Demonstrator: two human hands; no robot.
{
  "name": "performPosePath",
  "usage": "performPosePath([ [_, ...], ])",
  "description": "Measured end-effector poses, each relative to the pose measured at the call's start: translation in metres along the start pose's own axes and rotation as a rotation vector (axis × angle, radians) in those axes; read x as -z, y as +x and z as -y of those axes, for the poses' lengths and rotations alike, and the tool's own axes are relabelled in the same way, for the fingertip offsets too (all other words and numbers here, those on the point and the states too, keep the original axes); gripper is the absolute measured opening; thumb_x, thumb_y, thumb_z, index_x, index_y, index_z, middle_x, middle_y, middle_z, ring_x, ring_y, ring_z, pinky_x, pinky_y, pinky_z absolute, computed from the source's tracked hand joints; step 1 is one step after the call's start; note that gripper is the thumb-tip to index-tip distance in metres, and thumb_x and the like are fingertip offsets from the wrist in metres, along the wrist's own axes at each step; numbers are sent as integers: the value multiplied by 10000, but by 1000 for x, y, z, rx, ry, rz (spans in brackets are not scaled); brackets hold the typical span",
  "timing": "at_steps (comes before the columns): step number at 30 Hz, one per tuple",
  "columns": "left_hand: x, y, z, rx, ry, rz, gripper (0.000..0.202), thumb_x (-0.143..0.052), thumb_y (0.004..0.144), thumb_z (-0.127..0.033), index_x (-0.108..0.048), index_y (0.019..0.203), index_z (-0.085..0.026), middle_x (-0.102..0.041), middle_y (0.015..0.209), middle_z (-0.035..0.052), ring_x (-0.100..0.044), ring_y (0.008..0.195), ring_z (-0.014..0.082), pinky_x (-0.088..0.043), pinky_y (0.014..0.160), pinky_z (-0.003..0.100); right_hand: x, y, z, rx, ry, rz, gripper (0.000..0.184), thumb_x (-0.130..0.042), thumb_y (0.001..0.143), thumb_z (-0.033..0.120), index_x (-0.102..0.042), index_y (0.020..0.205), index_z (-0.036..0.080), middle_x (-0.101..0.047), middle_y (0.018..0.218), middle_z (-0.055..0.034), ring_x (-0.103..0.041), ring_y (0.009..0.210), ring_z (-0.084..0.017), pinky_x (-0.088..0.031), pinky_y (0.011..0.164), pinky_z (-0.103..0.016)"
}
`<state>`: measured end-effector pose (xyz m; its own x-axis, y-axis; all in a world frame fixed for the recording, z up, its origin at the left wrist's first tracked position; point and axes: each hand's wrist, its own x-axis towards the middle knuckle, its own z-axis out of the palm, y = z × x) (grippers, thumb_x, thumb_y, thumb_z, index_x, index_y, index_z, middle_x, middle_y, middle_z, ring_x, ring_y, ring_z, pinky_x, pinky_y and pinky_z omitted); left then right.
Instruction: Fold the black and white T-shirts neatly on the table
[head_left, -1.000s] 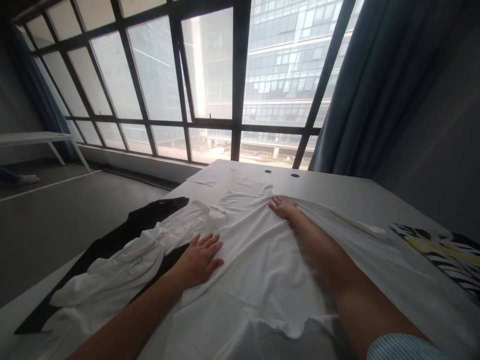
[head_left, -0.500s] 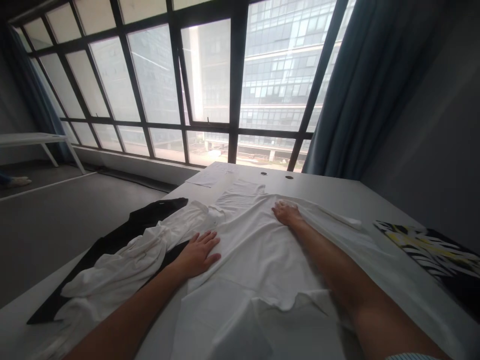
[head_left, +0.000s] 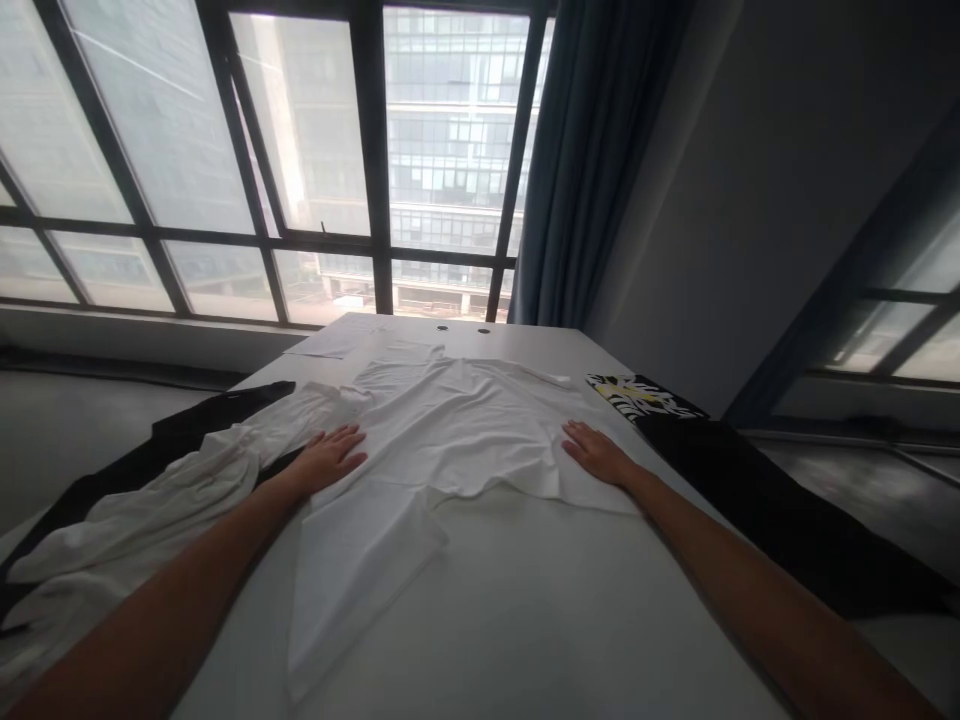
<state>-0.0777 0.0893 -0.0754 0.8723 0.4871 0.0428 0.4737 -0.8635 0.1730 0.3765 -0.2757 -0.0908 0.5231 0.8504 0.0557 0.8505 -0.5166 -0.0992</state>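
Observation:
A white T-shirt lies spread flat across the white table. My left hand rests palm down on its left edge, fingers stretched out. My right hand lies flat on the shirt's right hem, fingers also straight. One sleeve or flap of white cloth trails toward me on the table. Neither hand holds anything.
A crumpled white garment lies over a black one at the table's left edge. A black cloth and a black-white-yellow patterned cloth lie at the right. A paper sheet sits at the far end near large windows.
My right hand has drawn back from the shirt's far middle to its right hem. The left hand stays on the left edge. The camera has turned to the right.

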Motion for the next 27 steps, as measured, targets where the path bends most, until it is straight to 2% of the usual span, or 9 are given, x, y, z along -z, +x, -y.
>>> performPosePath([
  [3, 1, 0, 2, 8, 20, 6, 726, -283, 977, -619, -465, 1532, -189, -324, 1655, 133, -274, 1539, 279, -152, 1241, 531, 4, -24, -24, -105, -29, 3, 689, -273, 1029, 556, -368, 1591, 169, -281, 1673, -92, -205, 1559, -242, -192, 1263, -437],
  [6, 3, -1, 2, 11, 28, 16, 740, -268, 972, -640, -462, 1536, -203, -314, 1660, 124, -265, 1542, 276, -152, 1242, 524, 9, -35, -42, -159, -29, 4, 695, -267, 1028, 551, -366, 1590, 156, -276, 1674, -101, -194, 1562, -237, -210, 1258, -441],
  [10, 8, -3, 5, 2, 13, 26, 768, -298, 960, -660, -474, 1532, -180, -328, 1651, 138, -272, 1538, 298, -167, 1239, 528, 12, -35, -58, -159, -27, -7, 697, -280, 1019, 546, -394, 1575, 143, -292, 1666, -110, -210, 1557, -238, -212, 1259, -439],
  [15, 10, -4, 14, -13, 4, 20, 748, -345, 950, -679, -489, 1529, -227, -338, 1646, 110, -297, 1529, 295, -207, 1236, 507, 10, -29, -73, -122, 13, -28, 716, -320, 1000, 554, -421, 1562, 121, -322, 1651, -116, -241, 1546, -238, -210, 1264, -409],
  [19, 14, -6, 19, -41, -16, 14, 760, -366, 934, -714, -520, 1507, -240, -373, 1631, 102, -327, 1517, 298, -216, 1240, 509, 9, -33, -76, -94, 47, -78, 689, -351, 985, 552, -491, 1520, 140, -372, 1626, -116, -291, 1529, -236, -232, 1260, -415],
  [21, 19, -9, 24, -59, -58, 21, 775, -388, 918, -739, -575, 1465, -222, -414, 1611, 114, -363, 1500, 296, -246, 1242, 472, 10, -38, -74, -96, 55, -112, 661, -350, 981, 539, -551, 1472, 145, -434, 1590, -124, -349, 1505, -239, -259, 1251, -410],
  [24, 27, -19, 35, -90, -168, 61, 729, -459, 866, -780, -728, 1282, -244, -534, 1532, 102, -454, 1441, 317, -334, 1213, 411, 13, -49, -67, -76, 68, -152, 622, -341, 976, 506, -627, 1396, 148, -523, 1524, -134, -440, 1453, -247, -299, 1235, -400],
  [27, 35, -33, 46, -115, -267, 126, 583, -553, 832, -724, -795, 1126, -281, -570, 1504, 70, -478, 1418, 344, -338, 1207, 436, 19, -60, -64, -50, 108, -156, 574, -362, 955, 470, -681, 1329, 175, -572, 1478, -125, -511, 1398, -252, -348, 1211, -400],
])
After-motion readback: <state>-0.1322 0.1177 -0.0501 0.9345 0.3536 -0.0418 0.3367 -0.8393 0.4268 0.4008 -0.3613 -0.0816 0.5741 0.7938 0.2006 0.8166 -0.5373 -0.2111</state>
